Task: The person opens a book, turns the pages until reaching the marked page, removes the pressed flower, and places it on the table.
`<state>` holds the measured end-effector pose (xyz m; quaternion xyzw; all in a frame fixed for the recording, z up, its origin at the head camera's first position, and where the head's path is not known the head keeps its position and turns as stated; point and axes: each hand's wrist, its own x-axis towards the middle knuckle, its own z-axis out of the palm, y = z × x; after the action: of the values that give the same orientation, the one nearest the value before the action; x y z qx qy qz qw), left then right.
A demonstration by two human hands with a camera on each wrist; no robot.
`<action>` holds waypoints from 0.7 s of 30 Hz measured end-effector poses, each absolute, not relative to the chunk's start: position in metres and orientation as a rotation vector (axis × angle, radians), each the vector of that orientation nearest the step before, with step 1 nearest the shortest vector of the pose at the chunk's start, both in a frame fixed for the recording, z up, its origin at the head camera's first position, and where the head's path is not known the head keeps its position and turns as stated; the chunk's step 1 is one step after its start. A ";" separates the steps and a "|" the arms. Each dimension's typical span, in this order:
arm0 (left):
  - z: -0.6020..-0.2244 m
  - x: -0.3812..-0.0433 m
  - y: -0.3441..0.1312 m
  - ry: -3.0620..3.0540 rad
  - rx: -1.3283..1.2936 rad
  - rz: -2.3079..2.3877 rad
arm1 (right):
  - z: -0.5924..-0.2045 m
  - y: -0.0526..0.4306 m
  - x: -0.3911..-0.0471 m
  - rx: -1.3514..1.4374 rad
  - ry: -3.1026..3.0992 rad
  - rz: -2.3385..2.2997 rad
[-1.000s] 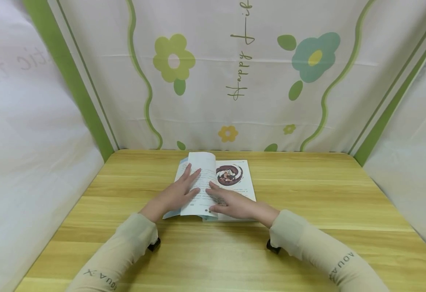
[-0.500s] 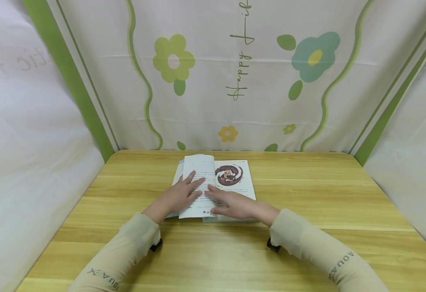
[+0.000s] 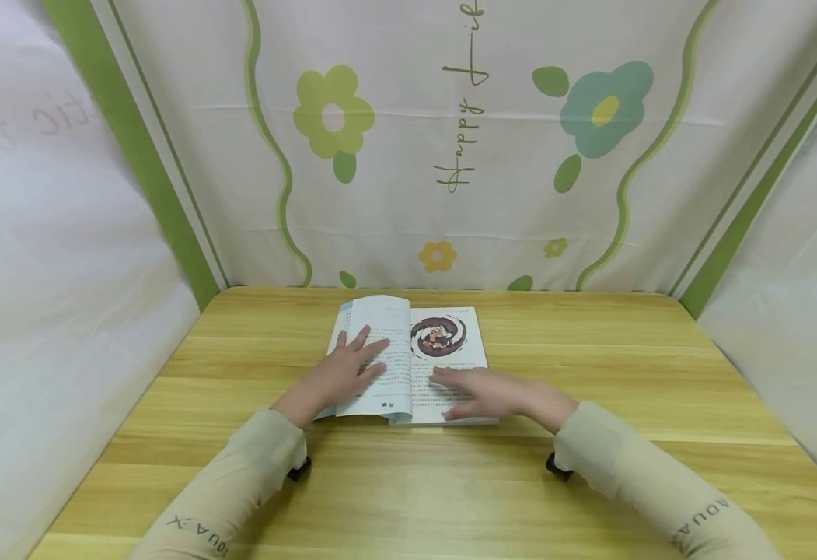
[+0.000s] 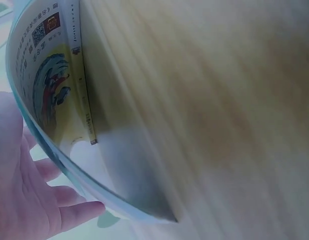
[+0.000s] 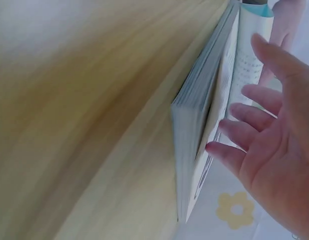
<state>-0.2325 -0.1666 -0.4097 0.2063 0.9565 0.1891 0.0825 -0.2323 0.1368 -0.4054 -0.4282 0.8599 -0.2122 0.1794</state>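
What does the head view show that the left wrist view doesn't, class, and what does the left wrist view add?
Only the head view shows the right hand, the swirl picture and the "Happy" lettering.

Only the left wrist view shows the square code and coloured picture under the book's bent left side.

Both show the left hand, the book and the wooden tabletop.

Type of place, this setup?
Probably a makeshift, screened-off booth, going by the flower-print fabric behind, whitish sheets on both sides, and a wood-grain table with an open book on it.
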 end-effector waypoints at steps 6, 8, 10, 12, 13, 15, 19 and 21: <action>-0.409 -0.232 -0.168 2.861 0.591 0.552 | -0.408 0.150 -0.229 -1.244 2.454 -0.526; -0.411 -0.233 -0.169 2.861 0.590 0.546 | -0.410 0.154 -0.228 -1.249 2.465 -0.518; -0.412 -0.233 -0.169 2.861 0.588 0.546 | -0.412 0.157 -0.228 -1.248 2.473 -0.520; -0.413 -0.233 -0.170 2.862 0.579 0.551 | -0.413 0.160 -0.229 -1.250 2.481 -0.517; -0.413 -0.233 -0.170 2.861 0.574 0.555 | -0.413 0.161 -0.229 -1.253 2.482 -0.515; -0.413 -0.233 -0.170 2.870 0.573 0.560 | -0.413 0.164 -0.230 -1.254 2.479 -0.519; -0.413 -0.233 -0.171 2.892 0.580 0.567 | -0.411 0.169 -0.232 -1.244 2.457 -0.524; -0.412 -0.233 -0.171 2.902 0.576 0.569 | -0.410 0.171 -0.232 -1.239 2.450 -0.525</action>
<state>-0.2326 -0.1705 -0.4125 0.1909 0.9612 0.1885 0.0645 -0.2324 0.1711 -0.4099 -0.4368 0.8633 -0.1849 0.1724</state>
